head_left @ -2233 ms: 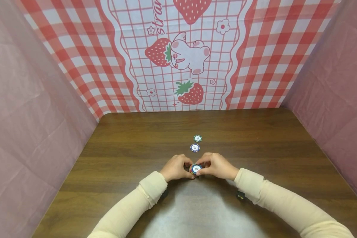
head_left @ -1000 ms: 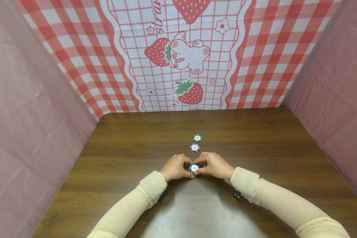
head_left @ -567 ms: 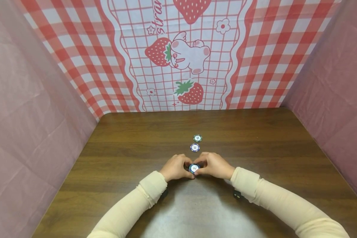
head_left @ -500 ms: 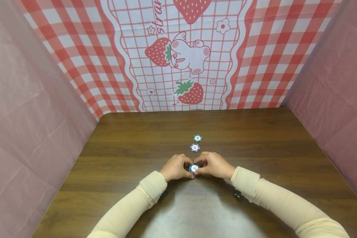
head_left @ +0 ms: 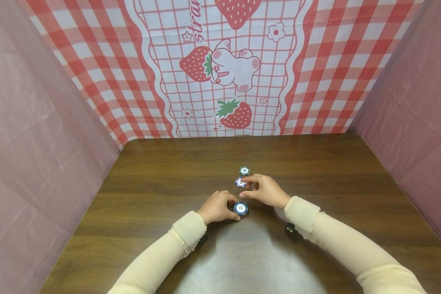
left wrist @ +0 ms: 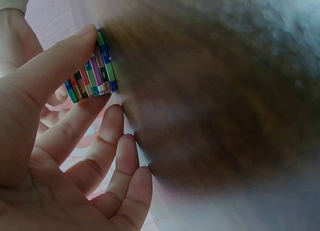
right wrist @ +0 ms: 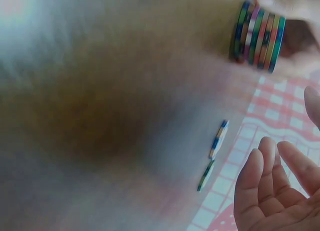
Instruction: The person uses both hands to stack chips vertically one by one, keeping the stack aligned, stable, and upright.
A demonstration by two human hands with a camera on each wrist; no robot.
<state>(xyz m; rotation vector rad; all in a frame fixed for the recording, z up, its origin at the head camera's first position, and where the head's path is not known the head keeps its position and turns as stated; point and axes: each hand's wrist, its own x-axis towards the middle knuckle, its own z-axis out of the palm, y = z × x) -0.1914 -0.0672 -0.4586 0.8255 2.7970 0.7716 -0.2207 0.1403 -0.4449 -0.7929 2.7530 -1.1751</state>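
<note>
My left hand [head_left: 217, 206] holds a stack of poker chips [head_left: 240, 208] upright on the table, thumb and index finger at its sides. In the left wrist view, several layers with coloured edges show in the stack [left wrist: 92, 76]. My right hand [head_left: 267, 191] is over the table beyond the stack, thumb and fingers apart with nothing between them. Its fingertips overlap the near part of a blue poker chip [head_left: 238, 183] in the head view; in the right wrist view, the hand [right wrist: 272, 191] is apart from that chip [right wrist: 218, 139]. A green poker chip [head_left: 244, 170] lies just behind the blue one.
The brown wooden table [head_left: 161, 175] reaches back to a red and white checked cloth [head_left: 327, 61] with strawberry prints. Pink cloth [head_left: 408, 102] hangs on both sides.
My right hand has let go of the stack and moved away from me to the blue chip. Earlier it squared up the stack's top chip. My left hand has stayed in place.
</note>
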